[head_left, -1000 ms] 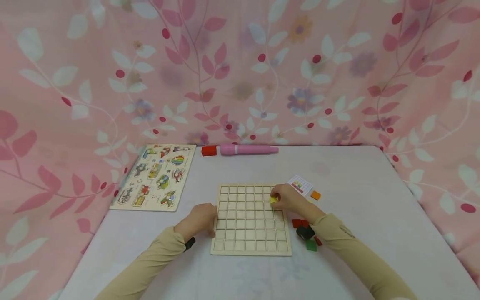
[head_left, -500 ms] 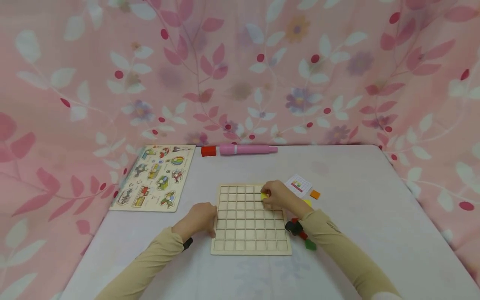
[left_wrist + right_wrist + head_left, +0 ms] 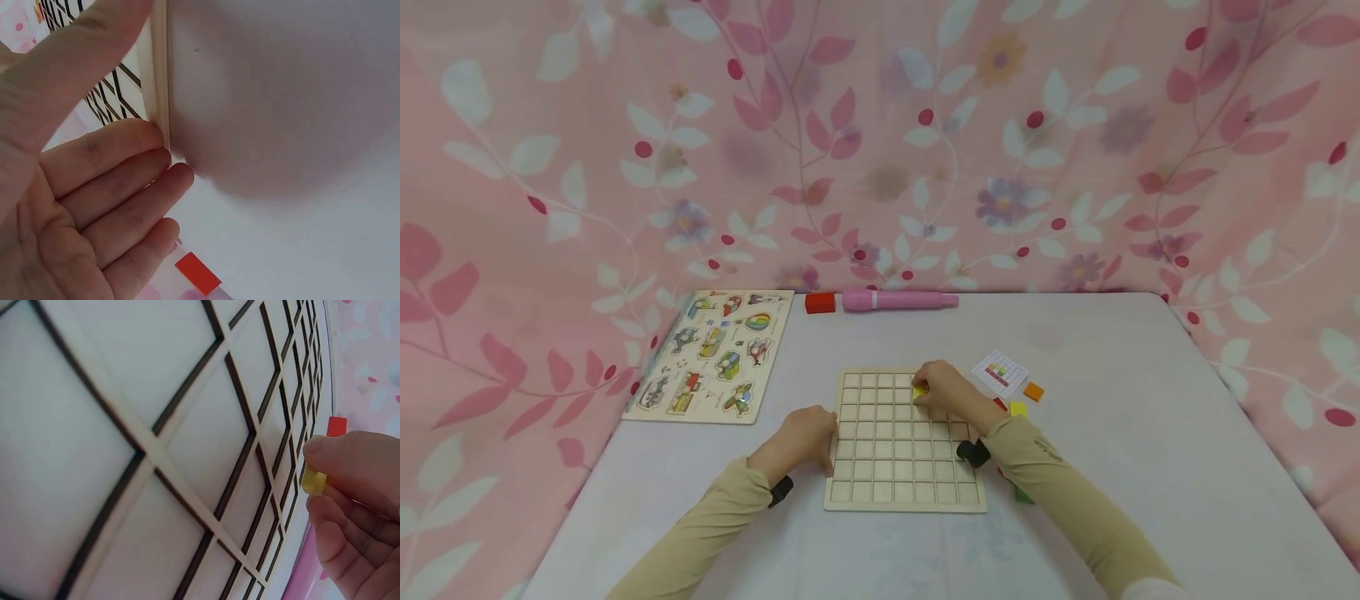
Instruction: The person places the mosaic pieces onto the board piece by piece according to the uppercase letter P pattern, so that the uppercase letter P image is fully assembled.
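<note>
A wooden grid board (image 3: 884, 469) with square cells lies on the table in the middle of the head view. My left hand (image 3: 801, 437) is at the board's left edge. In the left wrist view its fingertips (image 3: 153, 132) touch the board's side, the fingers fairly straight and the thumb stretched along the edge. Above the upper right part of the grid, my right hand (image 3: 947, 390) pinches a small yellow tile (image 3: 314, 480) between thumb and fingers. Whether the tile touches the board is hard to tell.
Right of the board lie a printed pattern card (image 3: 1000, 373), an orange tile (image 3: 1033, 392), a yellow tile (image 3: 1018, 409) and a green tile (image 3: 1024, 495), partly hidden. A picture puzzle board (image 3: 711, 358), a red block (image 3: 820, 302) and a pink pen-shaped object (image 3: 898, 300) are farther back.
My right hand has moved left over the board's upper rows with the yellow tile. The left hand stays at the left edge.
</note>
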A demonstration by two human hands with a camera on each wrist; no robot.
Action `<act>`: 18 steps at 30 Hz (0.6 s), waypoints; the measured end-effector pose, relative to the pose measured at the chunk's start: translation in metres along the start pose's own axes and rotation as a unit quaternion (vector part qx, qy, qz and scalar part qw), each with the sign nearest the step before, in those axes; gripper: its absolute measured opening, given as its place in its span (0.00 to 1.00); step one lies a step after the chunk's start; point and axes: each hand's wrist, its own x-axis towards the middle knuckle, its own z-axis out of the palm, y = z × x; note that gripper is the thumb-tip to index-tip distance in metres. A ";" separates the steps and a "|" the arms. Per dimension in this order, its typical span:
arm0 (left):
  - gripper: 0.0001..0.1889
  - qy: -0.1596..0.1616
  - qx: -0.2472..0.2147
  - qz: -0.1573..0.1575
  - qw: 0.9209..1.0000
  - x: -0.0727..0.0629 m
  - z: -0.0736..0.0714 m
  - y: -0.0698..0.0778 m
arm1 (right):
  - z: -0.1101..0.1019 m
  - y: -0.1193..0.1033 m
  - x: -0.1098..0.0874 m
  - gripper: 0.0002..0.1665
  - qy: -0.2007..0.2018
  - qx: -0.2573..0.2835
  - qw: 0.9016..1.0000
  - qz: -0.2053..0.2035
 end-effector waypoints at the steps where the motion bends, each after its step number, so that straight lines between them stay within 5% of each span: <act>1: 0.23 -0.001 -0.004 0.000 1.000 0.000 0.001 0.000 | 0.001 0.000 0.001 0.10 -0.005 -0.001 1.000 0.005; 12: 0.20 -0.003 -0.011 0.025 1.000 0.001 0.002 -0.005 | 0.008 -0.001 0.003 0.09 -0.032 -0.034 0.998 0.047; 18: 0.20 -0.005 -0.015 0.025 1.000 0.000 -0.002 -0.004 | 0.009 0.000 0.005 0.12 -0.023 0.002 0.997 0.070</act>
